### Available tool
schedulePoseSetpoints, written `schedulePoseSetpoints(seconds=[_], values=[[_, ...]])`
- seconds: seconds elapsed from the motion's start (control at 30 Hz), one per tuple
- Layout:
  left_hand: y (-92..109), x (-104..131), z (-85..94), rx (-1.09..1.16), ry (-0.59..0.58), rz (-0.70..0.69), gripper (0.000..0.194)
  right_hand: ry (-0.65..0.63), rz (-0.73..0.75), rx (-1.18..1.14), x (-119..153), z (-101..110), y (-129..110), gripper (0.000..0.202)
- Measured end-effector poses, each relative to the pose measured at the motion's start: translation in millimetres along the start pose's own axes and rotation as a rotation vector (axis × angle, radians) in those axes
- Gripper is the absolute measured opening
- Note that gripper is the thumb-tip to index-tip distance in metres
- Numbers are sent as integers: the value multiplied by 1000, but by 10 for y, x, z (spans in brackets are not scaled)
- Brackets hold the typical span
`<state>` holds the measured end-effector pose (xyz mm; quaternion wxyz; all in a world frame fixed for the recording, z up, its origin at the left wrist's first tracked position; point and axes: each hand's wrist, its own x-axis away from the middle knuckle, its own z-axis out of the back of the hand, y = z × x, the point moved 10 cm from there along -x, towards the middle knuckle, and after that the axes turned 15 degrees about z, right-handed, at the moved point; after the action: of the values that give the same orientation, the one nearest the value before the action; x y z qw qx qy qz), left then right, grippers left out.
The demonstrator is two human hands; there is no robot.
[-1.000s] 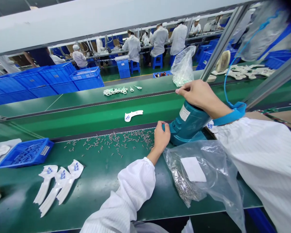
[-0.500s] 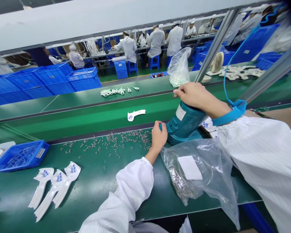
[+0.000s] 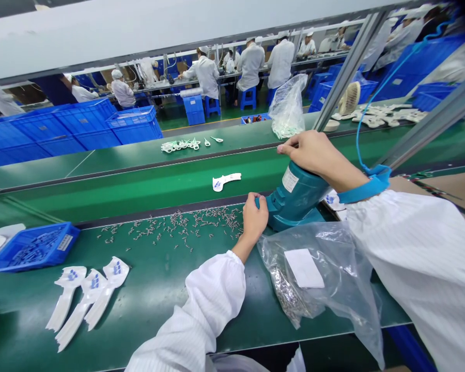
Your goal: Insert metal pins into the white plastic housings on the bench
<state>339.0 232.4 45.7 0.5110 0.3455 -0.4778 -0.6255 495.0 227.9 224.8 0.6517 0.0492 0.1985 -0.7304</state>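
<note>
A teal machine (image 3: pixel 300 194) with a white label stands tilted on the green worktable (image 3: pixel 158 305), its exact kind unclear. My right hand (image 3: pixel 308 150) is closed over its top edge, fingers bent and mostly hidden on the far side. At its front left corner, my left hand (image 3: pixel 254 214) pinches a small projecting blue-teal part, thumb and fingers together. Small screws (image 3: pixel 186 222) lie scattered to the left of that hand. In front of the machine rests a clear plastic bag (image 3: pixel 333 268) with many screws and a white paper slip (image 3: pixel 304 267).
White plastic pieces (image 3: pixel 95 284) and a blue tray of blue parts (image 3: pixel 67 240) are at left. One white piece (image 3: pixel 225 181) sits on the green conveyor belt (image 3: pixel 158 178). A metal post (image 3: pixel 351 67) rises at right. Co-workers (image 3: pixel 251 64) sit beyond.
The white piece on the belt has travelled a little to the right. Both my hands hold nearly the same place on the teal machine.
</note>
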Motion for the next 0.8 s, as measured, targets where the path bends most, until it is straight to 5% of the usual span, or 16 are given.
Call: schedulePoseSetpoints(seconds=[0.3, 0.8], values=[[-22, -8, -15, -6, -3, 3, 12, 25, -93, 28, 41, 69, 53, 47], [10, 9, 5, -88, 69, 61, 14, 13, 135, -30, -156, -21, -64, 38]])
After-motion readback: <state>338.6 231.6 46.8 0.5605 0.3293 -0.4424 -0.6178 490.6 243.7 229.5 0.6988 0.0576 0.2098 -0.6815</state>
